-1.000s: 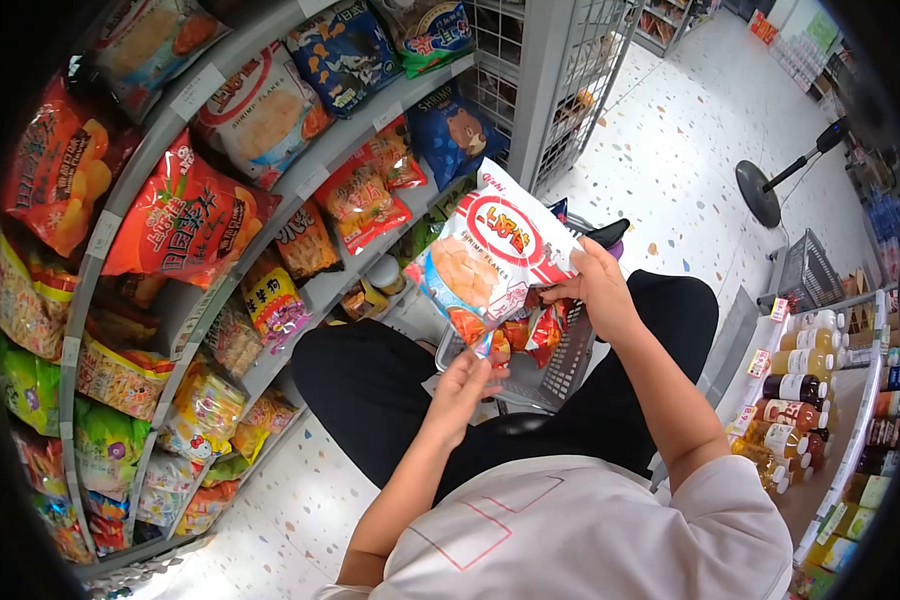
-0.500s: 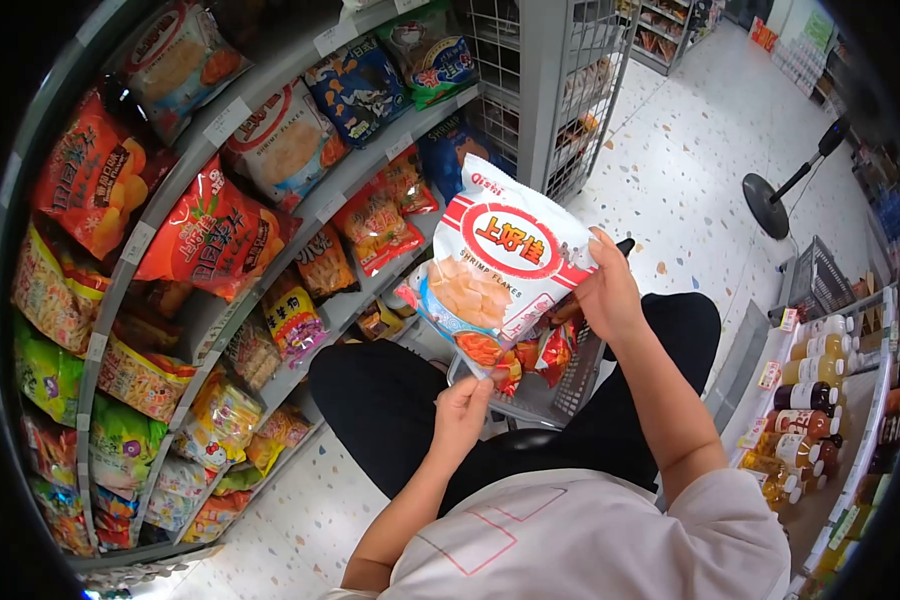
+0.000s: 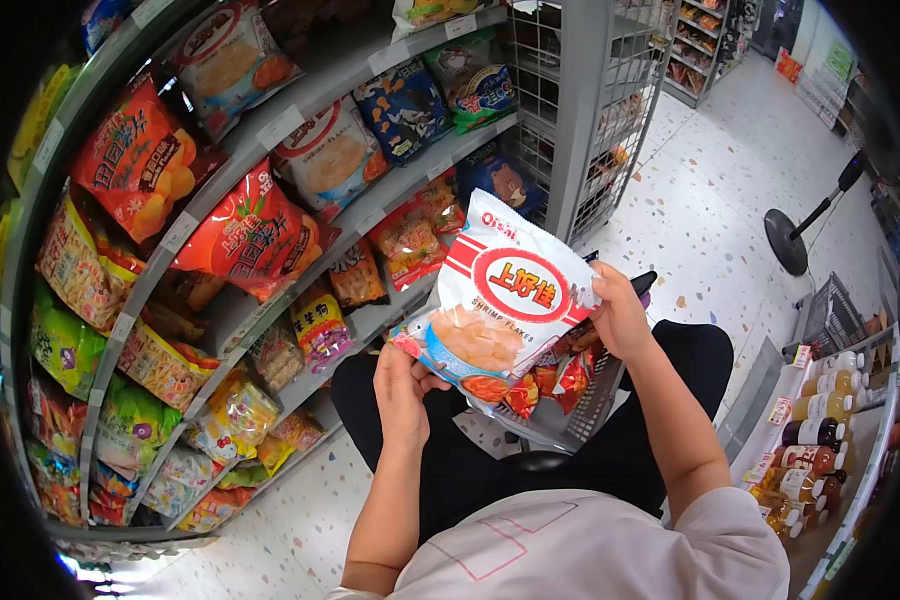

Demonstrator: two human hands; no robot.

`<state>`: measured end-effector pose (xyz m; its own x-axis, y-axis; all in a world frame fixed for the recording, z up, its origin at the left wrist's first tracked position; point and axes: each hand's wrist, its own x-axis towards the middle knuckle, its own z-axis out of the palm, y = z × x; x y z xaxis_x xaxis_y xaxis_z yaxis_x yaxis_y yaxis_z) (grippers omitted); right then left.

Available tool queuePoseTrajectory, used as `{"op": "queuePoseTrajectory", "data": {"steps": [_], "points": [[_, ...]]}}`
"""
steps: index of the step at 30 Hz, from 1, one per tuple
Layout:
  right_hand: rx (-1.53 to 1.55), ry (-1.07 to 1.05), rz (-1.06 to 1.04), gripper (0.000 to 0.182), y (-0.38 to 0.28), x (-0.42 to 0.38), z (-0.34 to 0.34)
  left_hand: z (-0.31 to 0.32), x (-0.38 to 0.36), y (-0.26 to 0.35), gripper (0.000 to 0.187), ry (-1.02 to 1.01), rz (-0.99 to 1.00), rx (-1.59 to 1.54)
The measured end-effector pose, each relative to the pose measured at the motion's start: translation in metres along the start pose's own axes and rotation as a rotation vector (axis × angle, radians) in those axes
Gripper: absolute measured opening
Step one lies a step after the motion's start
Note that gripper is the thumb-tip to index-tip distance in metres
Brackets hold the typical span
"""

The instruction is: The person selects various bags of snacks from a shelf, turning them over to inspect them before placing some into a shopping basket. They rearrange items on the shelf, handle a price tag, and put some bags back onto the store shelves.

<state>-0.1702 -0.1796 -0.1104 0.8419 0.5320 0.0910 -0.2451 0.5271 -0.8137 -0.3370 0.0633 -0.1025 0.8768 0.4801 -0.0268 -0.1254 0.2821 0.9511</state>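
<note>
Right now, the left hand [image 3: 402,395] is gripping the lower left corner of a white shrimp flakes bag [image 3: 505,300], while the right hand [image 3: 620,312] is pinching its right edge. Held between them, the bag is facing upward, tilted, and is partly hiding a gray basket [image 3: 597,403] where red packets [image 3: 573,382] are lying. Snack bags [image 3: 255,235] are filling the shelves [image 3: 334,92] on the left; bottles [image 3: 815,430] are standing along the right.

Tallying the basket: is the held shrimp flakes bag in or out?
Out: left hand and right hand hold the shrimp flakes bag up, partly hiding the basket.
</note>
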Motion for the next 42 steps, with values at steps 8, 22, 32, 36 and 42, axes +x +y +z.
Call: {"op": "queuePoseTrajectory", "data": {"steps": [8, 22, 32, 36, 42], "points": [[-0.152, -0.033, 0.037, 0.021, 0.007, -0.014, -0.003, -0.02, -0.001, 0.0, 0.041, 0.0, -0.069, 0.051], [-0.992, -0.146, -0.149, 0.031, -0.032, -0.022, 0.043, -0.025, -0.017, -0.015, 0.02, 0.105, -0.286, -0.211], [-0.953, -0.183, -0.294, 0.03, -0.04, -0.015, 0.05, -0.022, -0.02, -0.003, 0.022, 0.063, -0.216, -0.119], [-1.133, -0.231, -0.346, 0.024, -0.054, -0.012, 0.054, -0.028, -0.018, -0.001, 0.027, 0.024, -0.146, -0.125], [-0.852, -0.229, -0.134, 0.013, -0.056, -0.012, 0.06, -0.019, -0.02, 0.008, 0.027, 0.011, -0.168, -0.234]]}}
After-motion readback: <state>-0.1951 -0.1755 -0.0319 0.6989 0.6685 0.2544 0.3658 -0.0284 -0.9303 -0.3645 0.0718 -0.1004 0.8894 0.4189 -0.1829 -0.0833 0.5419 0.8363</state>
